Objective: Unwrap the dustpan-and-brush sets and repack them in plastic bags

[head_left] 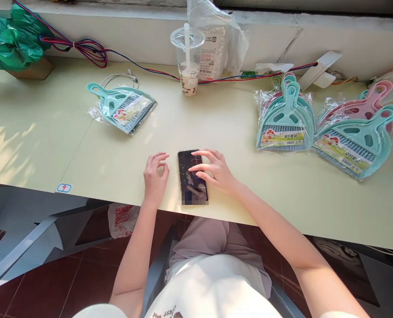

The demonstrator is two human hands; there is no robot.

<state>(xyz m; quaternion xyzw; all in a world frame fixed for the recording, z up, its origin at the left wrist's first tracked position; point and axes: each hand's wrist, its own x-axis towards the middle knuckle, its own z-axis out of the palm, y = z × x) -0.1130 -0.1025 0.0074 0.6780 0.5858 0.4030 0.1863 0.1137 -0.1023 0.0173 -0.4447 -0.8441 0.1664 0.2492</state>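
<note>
A smartphone [184, 176] lies flat near the front edge of the table, its dark screen lit with a picture. My right hand [218, 170] reaches over the phone's right side, fingers spread above the screen; whether a fingertip touches the glass I cannot tell. Just left of the phone, my left hand [156, 176] rests by the table edge, loosely curled, with a gap between thumb and fingers and nothing in it.
Wrapped turquoise dustpan-and-brush sets stand at the left [125, 106] and right [284, 117], some pink ones [358, 108] among them. A drink cup with a straw [188, 75] is at the back. Red-and-blue cable [133, 62] runs along the wall. A numbered label [64, 188] marks the front edge.
</note>
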